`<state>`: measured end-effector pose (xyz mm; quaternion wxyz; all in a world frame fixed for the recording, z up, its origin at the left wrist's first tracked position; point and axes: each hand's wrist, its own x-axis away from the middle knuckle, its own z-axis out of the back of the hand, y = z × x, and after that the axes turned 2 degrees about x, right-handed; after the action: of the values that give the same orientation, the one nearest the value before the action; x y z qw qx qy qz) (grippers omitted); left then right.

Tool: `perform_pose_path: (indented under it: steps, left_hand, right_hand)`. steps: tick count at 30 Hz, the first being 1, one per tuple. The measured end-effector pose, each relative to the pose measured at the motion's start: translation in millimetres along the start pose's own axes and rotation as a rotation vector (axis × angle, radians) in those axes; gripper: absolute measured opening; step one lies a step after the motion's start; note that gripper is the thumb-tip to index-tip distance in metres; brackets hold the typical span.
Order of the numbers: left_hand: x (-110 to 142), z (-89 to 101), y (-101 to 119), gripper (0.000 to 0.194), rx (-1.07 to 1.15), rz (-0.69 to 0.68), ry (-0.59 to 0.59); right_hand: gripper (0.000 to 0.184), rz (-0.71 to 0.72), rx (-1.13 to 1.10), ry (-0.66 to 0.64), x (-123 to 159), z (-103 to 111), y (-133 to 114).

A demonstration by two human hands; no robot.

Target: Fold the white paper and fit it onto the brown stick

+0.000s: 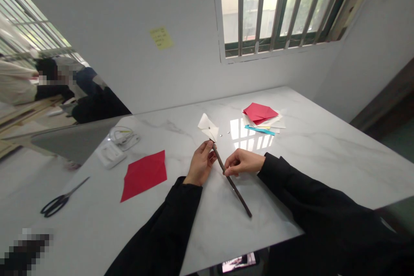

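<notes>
A white paper pinwheel (208,127) sits at the top of a thin dark stick (237,193) that slants down to the right above the white marble table (323,155). My left hand (201,164) is closed in a pinch on the stick just under the pinwheel. My right hand (243,162) is closed around the stick a little lower down. The stick's lower end points toward the table's near edge. Both arms wear black sleeves.
A red paper square (144,174) lies left of my hands, black scissors (60,202) further left. A white case and cable (117,143) sit behind it. A pile of red, white and blue paper (261,117) lies at the back. Another person sits far left.
</notes>
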<state>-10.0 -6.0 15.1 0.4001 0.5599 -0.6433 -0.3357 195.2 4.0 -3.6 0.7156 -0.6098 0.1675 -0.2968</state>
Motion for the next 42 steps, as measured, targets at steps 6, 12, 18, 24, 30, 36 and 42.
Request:
perform_pose_path:
  steps: [6,12,18,24,30,36,42]
  left_hand:
    - [4,-1.0,-4,0.063,-0.164,0.119,-0.204]
    - [1,7.5,1,0.057,-0.290,0.139,-0.259]
    - [-3,12.9,3,0.055,-0.417,0.169,-0.324]
    - [-3,14.0,3,0.052,-0.485,0.168,-0.365]
    - [-3,13.4,3,0.053,-0.489,0.167,-0.332]
    - [-1,11.5,4,0.051,-0.486,0.160,-0.326]
    - [-1,11.1,3,0.049,-0.466,0.148,-0.311]
  right_hand:
    - [0.049,0.005,-0.052,0.061,-5,-7,0]
    - [0.057,0.033,0.099,0.387,-3,8,0]
    - [0.058,0.125,0.279,1.136,4,42,4]
    - [0.072,0.045,0.282,0.966,10,53,8]
    - [0.082,-0.020,0.393,1.003,10,51,7]
    - [0.088,-0.004,0.282,0.897,11,55,9]
    - [0.095,-0.027,0.339,0.836,9,54,10]
